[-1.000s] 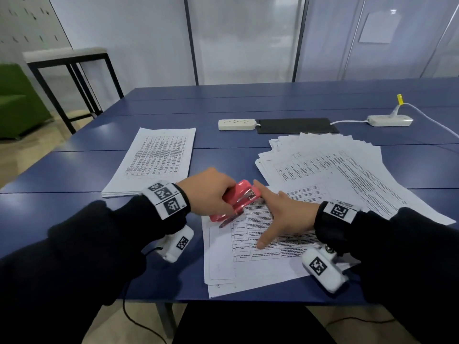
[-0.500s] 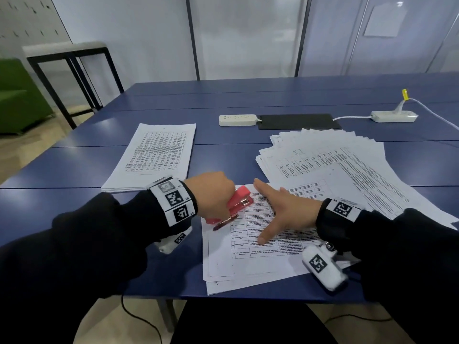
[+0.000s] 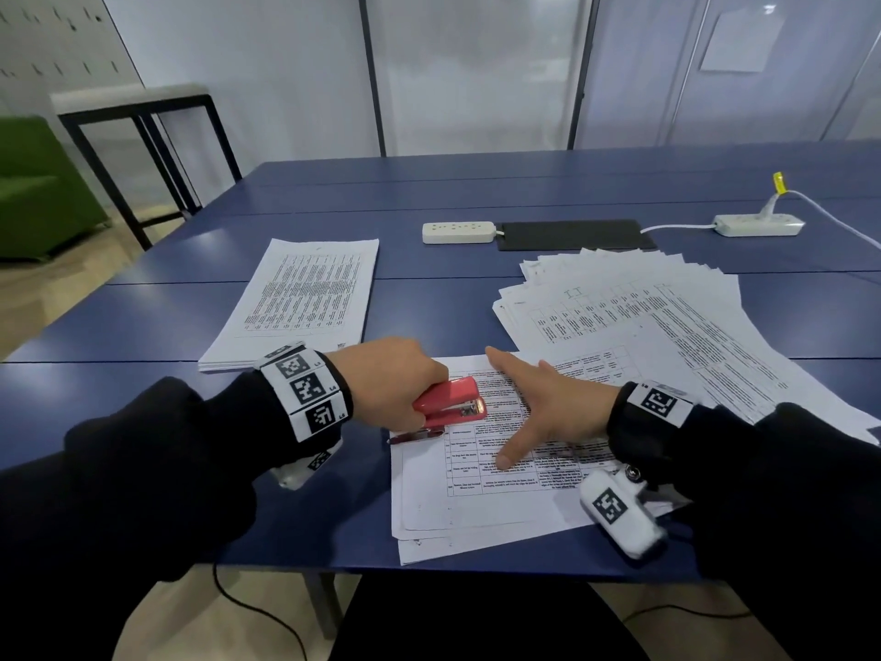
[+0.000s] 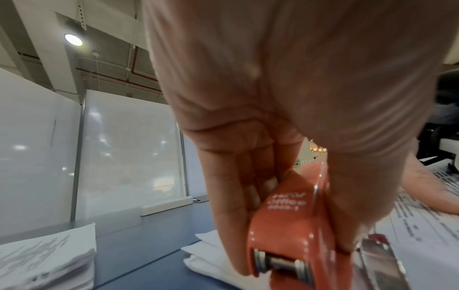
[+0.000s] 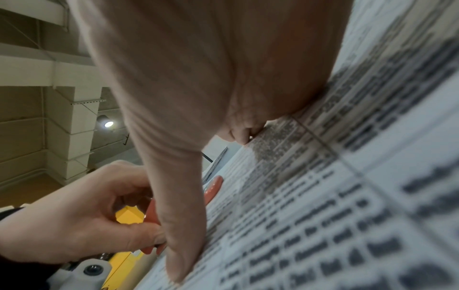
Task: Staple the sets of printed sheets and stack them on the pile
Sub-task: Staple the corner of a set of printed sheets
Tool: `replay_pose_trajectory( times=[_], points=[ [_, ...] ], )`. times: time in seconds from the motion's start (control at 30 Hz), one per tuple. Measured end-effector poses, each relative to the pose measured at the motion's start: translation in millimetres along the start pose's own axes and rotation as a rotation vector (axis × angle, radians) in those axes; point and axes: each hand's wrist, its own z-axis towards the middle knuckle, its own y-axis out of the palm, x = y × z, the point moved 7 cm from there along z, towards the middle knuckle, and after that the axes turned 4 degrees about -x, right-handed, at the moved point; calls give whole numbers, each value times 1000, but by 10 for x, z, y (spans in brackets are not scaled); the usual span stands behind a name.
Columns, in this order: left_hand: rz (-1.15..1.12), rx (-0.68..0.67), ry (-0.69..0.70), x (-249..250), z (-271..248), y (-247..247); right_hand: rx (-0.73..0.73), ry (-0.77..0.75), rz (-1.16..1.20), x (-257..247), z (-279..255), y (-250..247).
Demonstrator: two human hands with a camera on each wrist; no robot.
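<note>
The left hand (image 3: 388,384) is curled round a red stapler (image 3: 450,403), whose mouth sits over the upper left corner of the set of printed sheets (image 3: 476,489) lying at the near edge of the blue desk (image 3: 476,193). The right hand (image 3: 548,412) lies flat and spread on that set, fingers straight, index tip near the top edge and thumb pressing lower down on the printed table. The stapler's metal base (image 3: 414,435) shows at the paper's left margin, angled away from the red top, so the jaws look parted and the staple appears not yet driven. To do this step well, the sheets should be squared at that corner first; the lower edges look slightly fanned, which suggests the layers are not perfectly aligned. The flat hand should pin the paper close to the stapler so nothing creeps as the press comes, and the stapler should reach far enough in to catch every layer, then be squeezed firmly in one stroke. The finished pile (image 3: 295,302) waits to the left, well apart, and a loose spread of unstapled sheets (image 3: 643,317) lies to the right.
</note>
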Motion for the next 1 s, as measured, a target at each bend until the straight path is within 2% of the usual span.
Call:
replay_pose_trajectory(
  times=[0.37,0.5,0.53,0.63,0.67,0.8,0.9,1.0],
  points=[
    [-38,-25,-36,-129,-184,58,19,-20,-31,-94,-55,-31],
    [-110,16,-27,-169,-210,14,4,-65,5,-113,-70,-19],
    [-150,47,-17,-173,-205,-13,40,-82,85,-142,-77,-35],
    [-268,182,35,-174,-146,-144,323,-174,585,-246,-53,-170],
    [-300,220,47,-176,-114,-190,334,-201,734,-296,-26,-168],
    [-451,314,14,-231,37,-279,-6,-169,1108,-419,140,41],
    [-745,306,-67,-368,142,-176,52,-157,1214,-323,212,3],
    [-1212,245,-124,-470,226,67,189,-223,1313,-230,235,-79]
  ],
)
